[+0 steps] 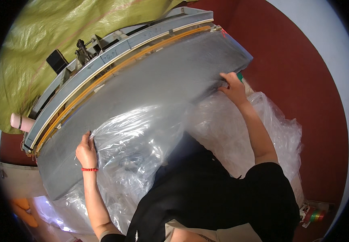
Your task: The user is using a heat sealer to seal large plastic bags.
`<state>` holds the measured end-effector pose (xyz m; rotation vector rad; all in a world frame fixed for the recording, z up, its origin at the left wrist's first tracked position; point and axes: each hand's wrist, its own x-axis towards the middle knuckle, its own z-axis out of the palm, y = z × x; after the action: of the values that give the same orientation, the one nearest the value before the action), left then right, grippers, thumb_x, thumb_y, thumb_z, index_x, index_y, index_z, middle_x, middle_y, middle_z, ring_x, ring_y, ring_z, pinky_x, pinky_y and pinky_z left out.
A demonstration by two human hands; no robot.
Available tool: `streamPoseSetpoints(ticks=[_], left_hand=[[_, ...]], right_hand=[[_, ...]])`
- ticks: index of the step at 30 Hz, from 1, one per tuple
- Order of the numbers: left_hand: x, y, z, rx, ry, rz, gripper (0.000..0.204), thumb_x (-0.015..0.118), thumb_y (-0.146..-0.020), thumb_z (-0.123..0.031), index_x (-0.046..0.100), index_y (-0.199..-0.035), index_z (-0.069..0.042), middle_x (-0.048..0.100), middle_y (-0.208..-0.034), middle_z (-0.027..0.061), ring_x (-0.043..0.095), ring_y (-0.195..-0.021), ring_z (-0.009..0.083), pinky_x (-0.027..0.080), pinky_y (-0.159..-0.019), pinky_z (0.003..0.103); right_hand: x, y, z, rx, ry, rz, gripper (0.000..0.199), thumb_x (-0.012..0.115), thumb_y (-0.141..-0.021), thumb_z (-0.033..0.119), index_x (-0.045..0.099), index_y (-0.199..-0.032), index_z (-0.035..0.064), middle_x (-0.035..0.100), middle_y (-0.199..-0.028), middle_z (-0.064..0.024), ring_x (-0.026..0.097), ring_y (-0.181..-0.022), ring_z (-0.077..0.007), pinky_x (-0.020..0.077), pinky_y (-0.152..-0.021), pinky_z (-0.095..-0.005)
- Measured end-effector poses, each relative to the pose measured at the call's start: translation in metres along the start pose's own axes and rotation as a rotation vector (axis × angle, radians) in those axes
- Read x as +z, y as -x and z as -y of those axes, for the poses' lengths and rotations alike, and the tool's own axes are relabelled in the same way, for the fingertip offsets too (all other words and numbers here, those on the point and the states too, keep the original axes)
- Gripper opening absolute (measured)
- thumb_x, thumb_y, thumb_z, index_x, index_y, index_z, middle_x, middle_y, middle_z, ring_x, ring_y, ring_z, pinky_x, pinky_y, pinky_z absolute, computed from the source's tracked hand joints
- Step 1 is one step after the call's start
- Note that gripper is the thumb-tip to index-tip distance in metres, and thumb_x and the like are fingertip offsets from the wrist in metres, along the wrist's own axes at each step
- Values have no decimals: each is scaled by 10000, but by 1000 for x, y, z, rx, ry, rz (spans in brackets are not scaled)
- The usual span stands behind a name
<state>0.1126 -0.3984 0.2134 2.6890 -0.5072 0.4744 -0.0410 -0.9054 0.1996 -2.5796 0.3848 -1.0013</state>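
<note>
Clear plastic film (130,133) lies crumpled across the near part of a long grey work surface (142,84) and hangs down over my lap. At the film's left edge is my left hand (86,152), a red bead bracelet on its wrist. Its fingers are closed on that edge, the tips resting close to the grey surface. My right hand (235,89) is at the near right edge of the surface, thumb and forefinger apart. Whether it touches the thin film there is hard to see. A small green thing (239,77) shows just behind it.
Behind the surface run an orange strip (122,69) and a long blue-grey metal rail (110,56) with a dark mechanism (83,50). A pink cylinder (22,122) sits at the rail's left end. More bunched plastic (275,121) lies at right. Yellow-green sheeting (61,28) covers the back.
</note>
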Motion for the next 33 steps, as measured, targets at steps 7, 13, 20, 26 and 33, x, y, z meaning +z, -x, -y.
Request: streamPoseSetpoints(ticks=[7, 13, 20, 26, 33], left_hand=[[6, -3, 11, 31, -158, -26, 95, 516, -809, -138, 473, -847, -63, 573, -656, 164, 569, -610, 350, 432, -517, 428], [25, -32, 25, -83, -261, -80, 136, 507, -811, -193, 479, -858, -68, 590, -671, 166, 578, -630, 355, 445, -533, 445], [17, -24, 67, -346, -314, -80, 182, 524, -805, -244, 492, -847, -71, 603, -725, 162, 575, -699, 363, 444, -578, 442], [11, -32, 64, -346, 90, -344, 138, 541, -812, -176, 525, -893, -66, 600, -723, 146, 592, -646, 283, 455, -600, 353], [-53, -37, -59, -62, 788, -333, 49, 505, -844, -29, 542, -858, -1, 526, -784, -21, 449, -709, 44, 371, -655, 171]], right_hand=[[13, -51, -16, -198, -74, -28, 102, 544, -777, 121, 575, -748, 29, 547, -730, -115, 558, -700, -289, 441, -596, -357], [81, -147, 6, -9, -104, -163, 113, 536, -758, 69, 571, -854, 20, 566, -840, -152, 551, -800, -335, 442, -694, -388], [104, -73, 80, -659, 64, 315, 431, 548, -805, 287, 478, -1145, 31, 444, -1206, -179, 436, -1106, -324, 359, -920, -382], [93, -99, 12, -196, 98, 116, 412, 591, -771, 270, 525, -1091, 20, 518, -1124, -164, 493, -1040, -293, 396, -879, -364], [83, -53, 213, -464, -642, 565, 984, 780, -548, 246, 218, -1325, 23, 261, -1346, -183, 277, -1242, -295, 254, -1019, -362]])
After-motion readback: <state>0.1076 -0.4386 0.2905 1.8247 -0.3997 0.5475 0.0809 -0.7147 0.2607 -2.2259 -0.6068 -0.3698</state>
